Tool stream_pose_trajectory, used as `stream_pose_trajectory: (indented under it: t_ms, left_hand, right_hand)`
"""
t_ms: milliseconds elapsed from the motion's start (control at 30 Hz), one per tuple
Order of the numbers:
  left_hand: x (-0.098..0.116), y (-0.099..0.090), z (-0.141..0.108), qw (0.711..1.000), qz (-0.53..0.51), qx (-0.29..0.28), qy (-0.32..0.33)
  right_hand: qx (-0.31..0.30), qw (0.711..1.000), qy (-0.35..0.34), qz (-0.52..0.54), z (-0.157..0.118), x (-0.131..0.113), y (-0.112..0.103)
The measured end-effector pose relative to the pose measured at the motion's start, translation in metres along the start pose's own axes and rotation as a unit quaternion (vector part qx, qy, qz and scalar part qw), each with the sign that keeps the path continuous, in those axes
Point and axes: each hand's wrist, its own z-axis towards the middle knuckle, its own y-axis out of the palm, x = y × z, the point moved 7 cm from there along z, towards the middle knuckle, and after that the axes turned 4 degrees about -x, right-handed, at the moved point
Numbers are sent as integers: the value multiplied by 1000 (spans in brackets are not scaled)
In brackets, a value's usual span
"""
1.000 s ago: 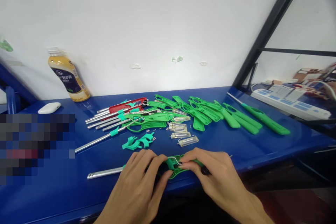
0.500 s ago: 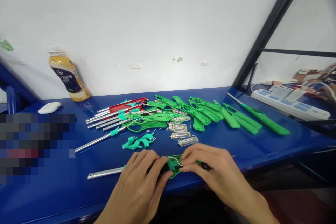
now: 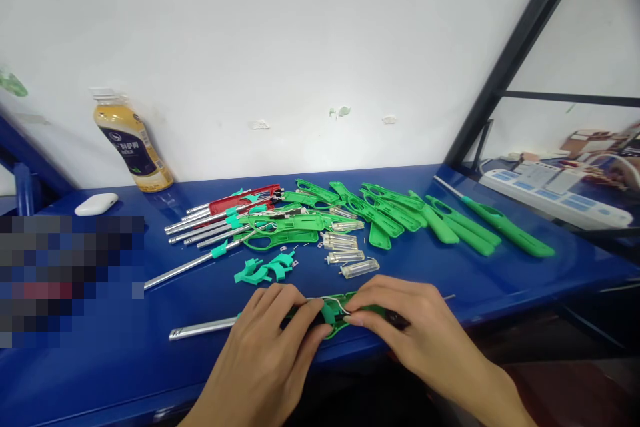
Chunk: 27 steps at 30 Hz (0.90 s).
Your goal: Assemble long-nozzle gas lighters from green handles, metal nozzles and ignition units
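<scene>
Near the table's front edge lies an opened green lighter casing (image 3: 340,332) with a long silver tube (image 3: 203,329) pointing left. My left hand (image 3: 273,340) is closed around the casing's left part, fingertips beside a teal trigger piece (image 3: 328,312). My right hand (image 3: 413,320) pinches at a white wire (image 3: 336,300) over the casing; its fingertips hide the wire's end. A dark, thin-tipped tool (image 3: 399,320) is tucked under the right hand. Beyond the hands lie loose teal triggers (image 3: 265,269) and several clear fuel tanks (image 3: 359,269).
Behind are silver-tubed lighter parts (image 3: 200,233), a red casing (image 3: 240,200) and green casing halves (image 3: 380,213). An assembled green lighter (image 3: 505,223) lies right. A bottle (image 3: 133,147) and white case (image 3: 97,204) stand left. A power strip (image 3: 555,199) lies beyond the frame post.
Both hands keep nearly the same grip on the lighter. The right fingertips have shifted very slightly at the wire, and the view has moved a little.
</scene>
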Motion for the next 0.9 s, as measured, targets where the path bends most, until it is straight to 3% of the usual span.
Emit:
stream_pose_trajectory:
  t_ms: [233,367,600,900]
  left_hand:
    - [0,0,3,1000,18,0,8]
    - [1,0,2,999,35,2,2]
    - [2,1,-2,999,50,14,-4]
    - [3,0,-4,999,45,22,1]
  right_hand:
    - [22,991,-44,-122,-6,-13,3]
    - [39,989,-59,-133,-6,-16,5]
    - [64,994,-59,-62,-3,-17,3]
    - [70,996,-1,62,5,-15,-4]
